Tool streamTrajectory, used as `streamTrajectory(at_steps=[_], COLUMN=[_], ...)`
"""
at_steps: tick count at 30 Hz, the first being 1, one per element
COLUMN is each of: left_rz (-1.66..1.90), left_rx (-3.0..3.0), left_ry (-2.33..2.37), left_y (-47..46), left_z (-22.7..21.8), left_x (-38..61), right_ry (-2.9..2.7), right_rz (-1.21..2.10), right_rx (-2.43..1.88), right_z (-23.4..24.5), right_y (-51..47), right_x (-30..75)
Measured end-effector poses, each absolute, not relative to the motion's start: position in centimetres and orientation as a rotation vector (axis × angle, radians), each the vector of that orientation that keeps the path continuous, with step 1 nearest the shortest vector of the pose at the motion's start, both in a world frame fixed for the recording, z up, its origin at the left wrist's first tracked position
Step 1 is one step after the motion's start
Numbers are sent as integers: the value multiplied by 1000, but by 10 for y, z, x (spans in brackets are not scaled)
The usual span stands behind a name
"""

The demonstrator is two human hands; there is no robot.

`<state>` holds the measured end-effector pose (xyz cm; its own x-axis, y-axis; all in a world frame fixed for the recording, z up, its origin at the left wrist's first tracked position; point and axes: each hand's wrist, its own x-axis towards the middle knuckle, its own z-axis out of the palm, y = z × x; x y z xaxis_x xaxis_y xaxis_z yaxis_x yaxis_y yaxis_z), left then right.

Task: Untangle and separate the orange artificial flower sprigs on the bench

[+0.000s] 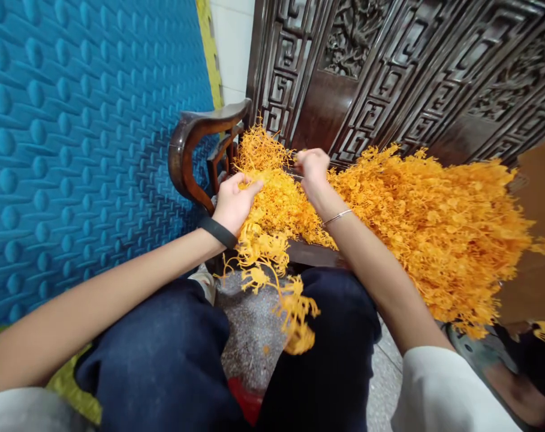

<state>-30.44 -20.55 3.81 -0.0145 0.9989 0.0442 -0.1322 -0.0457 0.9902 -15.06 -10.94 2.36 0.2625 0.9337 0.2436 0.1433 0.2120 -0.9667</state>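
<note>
- The orange strands [276, 204] lie in a loose pile on the seat of a dark carved wooden bench [328, 108], just inside its curved armrest [182, 150].
- They look thin, curly and tangled, frilled into small tufts; the colour runs from bright yellow-orange near the hands to deeper orange.
- A trailing length [292, 300] hangs over the seat's front edge between the knees, its clusters paler and more open, the lowest one blurred.
- A far larger, bushy heap [434, 234] of the same stuff spreads to the right, dense and springy, with stray ends along its outline.
- The left hand [234, 201] is at the pile's near-left side, thumb and forefinger pinching some orange strands.
- The right hand [313, 168] is above the pile's right side, fingers curled in and pressed together; whether they pinch anything, I cannot tell.
</note>
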Motion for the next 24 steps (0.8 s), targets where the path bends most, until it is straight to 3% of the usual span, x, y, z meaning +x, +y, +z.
streamTrajectory(at_steps=[3, 12, 16, 21, 24], left_rz=[1275, 1086, 969, 846, 817], left_rx=[1193, 1285, 1292, 1357, 1347], left_ry=[1025, 949, 999, 1097, 1079], left_y=[-211, -202, -203, -201, -203], left_z=[40, 25, 20, 13, 17], left_x=[-311, -341, -351, -358, -357], right_ry=[-1063, -1202, -1324, -1739, -1909], right_rz=[645, 707, 803, 1270, 1287], right_rx=[-1359, -1459, -1386, -1039, -952], right_z=[6, -48, -33, 15, 32], right_y=[-101, -104, -119, -166, -187], right_x=[-120, -91, -99, -136, -157])
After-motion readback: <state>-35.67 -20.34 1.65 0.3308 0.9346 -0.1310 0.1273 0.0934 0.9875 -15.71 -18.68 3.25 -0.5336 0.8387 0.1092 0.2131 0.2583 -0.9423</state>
